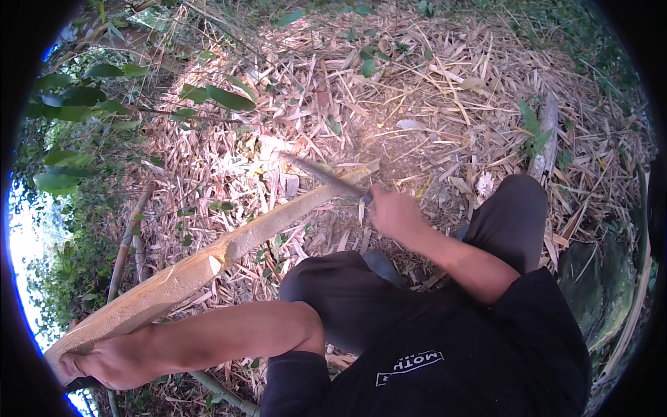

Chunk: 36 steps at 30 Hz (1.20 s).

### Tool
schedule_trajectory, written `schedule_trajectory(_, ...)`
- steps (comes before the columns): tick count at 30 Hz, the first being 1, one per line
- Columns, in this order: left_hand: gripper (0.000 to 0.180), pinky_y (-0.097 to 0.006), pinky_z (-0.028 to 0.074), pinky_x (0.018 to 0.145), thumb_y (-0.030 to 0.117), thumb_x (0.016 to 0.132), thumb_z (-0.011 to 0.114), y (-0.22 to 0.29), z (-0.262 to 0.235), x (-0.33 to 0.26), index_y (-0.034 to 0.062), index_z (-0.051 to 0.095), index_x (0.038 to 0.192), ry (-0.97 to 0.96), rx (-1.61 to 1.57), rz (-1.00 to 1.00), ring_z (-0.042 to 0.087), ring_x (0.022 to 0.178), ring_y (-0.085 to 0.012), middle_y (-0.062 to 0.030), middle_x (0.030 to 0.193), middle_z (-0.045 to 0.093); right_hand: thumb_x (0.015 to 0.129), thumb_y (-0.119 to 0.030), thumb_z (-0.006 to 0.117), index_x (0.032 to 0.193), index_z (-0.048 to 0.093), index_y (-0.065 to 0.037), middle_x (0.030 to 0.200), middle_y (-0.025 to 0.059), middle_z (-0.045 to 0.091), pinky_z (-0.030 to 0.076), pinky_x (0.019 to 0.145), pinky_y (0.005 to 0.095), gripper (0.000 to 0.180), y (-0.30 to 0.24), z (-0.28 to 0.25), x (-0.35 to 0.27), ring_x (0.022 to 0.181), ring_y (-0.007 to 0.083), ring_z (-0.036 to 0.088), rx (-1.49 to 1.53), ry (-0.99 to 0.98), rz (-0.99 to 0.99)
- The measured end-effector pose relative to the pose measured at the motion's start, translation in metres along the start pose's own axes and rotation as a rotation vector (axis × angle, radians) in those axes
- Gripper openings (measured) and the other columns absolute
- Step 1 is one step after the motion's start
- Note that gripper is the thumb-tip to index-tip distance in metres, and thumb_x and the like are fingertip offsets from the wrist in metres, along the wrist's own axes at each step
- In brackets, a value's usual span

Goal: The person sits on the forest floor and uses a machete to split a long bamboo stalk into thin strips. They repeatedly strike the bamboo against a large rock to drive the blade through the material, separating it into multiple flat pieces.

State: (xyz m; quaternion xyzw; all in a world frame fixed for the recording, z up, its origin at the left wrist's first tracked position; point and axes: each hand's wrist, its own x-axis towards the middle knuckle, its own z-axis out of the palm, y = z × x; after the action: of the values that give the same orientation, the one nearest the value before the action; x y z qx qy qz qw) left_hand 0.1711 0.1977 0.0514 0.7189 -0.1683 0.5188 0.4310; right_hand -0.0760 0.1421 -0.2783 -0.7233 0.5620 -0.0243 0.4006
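Note:
A long, pale yellow length of wood slants from the lower left up to the middle, thick at the near-left end. Past a stepped notch it narrows into a slimmer shaft. At the thick end my left hand grips the wood, its fingers partly hidden. My right hand is closed around the dark handle of a machete. Its long blade points up and left, crossing over the thin end of the wood; I cannot tell whether the two touch.
Dry leaves and chips litter the ground. Green leaves hang in from the left. A grey log lies at the right, and a thin pole leans at the left. My bent knee is beside my right forearm.

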Motion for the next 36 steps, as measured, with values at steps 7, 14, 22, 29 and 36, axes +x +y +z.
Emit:
schedule_trajectory(7,0.04,-0.032,0.06,0.072,0.039,0.106,0.043,-0.001,0.005,-0.014,0.0083,0.067,0.114,-0.033,-0.135,0.024,0.068,0.086,-0.0183,-0.01,0.103,0.068,0.087,-0.015,0.062,0.119,0.06,0.002,0.081,0.0222,0.07,0.057,0.072,0.0528,0.036,0.051,0.015,0.023,0.078,0.041,0.072,-0.057,0.022,0.102)
schedule_trajectory(14,0.043,-0.03,0.057,0.073,0.033,0.111,0.036,0.002,0.009,-0.007,0.0018,0.066,0.112,-0.092,-0.443,-0.103,0.064,0.083,-0.0194,-0.0132,0.099,0.066,0.083,-0.018,0.066,0.127,0.058,0.001,0.089,0.0262,0.071,0.059,0.074,0.0513,0.049,0.057,0.032,0.033,0.078,0.042,0.072,-0.122,-0.032,0.127)
schedule_trajectory(22,0.046,-0.03,0.059,0.075,0.025,0.112,0.031,-0.006,0.016,-0.007,-0.01,0.06,0.115,-0.142,-0.657,-0.019,0.069,0.087,-0.023,-0.0185,0.106,0.067,0.086,-0.015,0.06,0.115,0.066,0.003,0.094,0.0255,0.072,0.059,0.081,0.0492,0.034,0.069,0.029,0.033,0.09,0.0394,0.073,-0.217,-0.054,0.166)
schedule_trajectory(29,0.046,-0.028,0.062,0.081,0.026,0.112,0.033,-0.026,0.031,0.002,-0.0101,0.061,0.117,-0.168,-0.858,-0.168,0.07,0.095,-0.0246,-0.0201,0.111,0.067,0.082,-0.019,0.065,0.112,0.068,0.001,0.096,0.0254,0.072,0.058,0.082,0.0495,0.036,0.13,0.051,0.045,0.09,0.0411,0.072,-0.041,0.022,0.368)
schedule_trajectory(36,0.046,-0.03,0.064,0.086,0.027,0.112,0.034,-0.005,0.028,-0.013,-0.0111,0.059,0.12,-0.193,-0.708,-0.061,0.07,0.098,-0.0274,-0.0206,0.111,0.067,0.082,-0.019,0.067,0.108,0.071,-0.001,0.102,0.0242,0.072,0.058,0.085,0.0482,0.032,0.076,0.056,0.033,0.095,0.0387,0.072,-0.15,0.02,0.315)
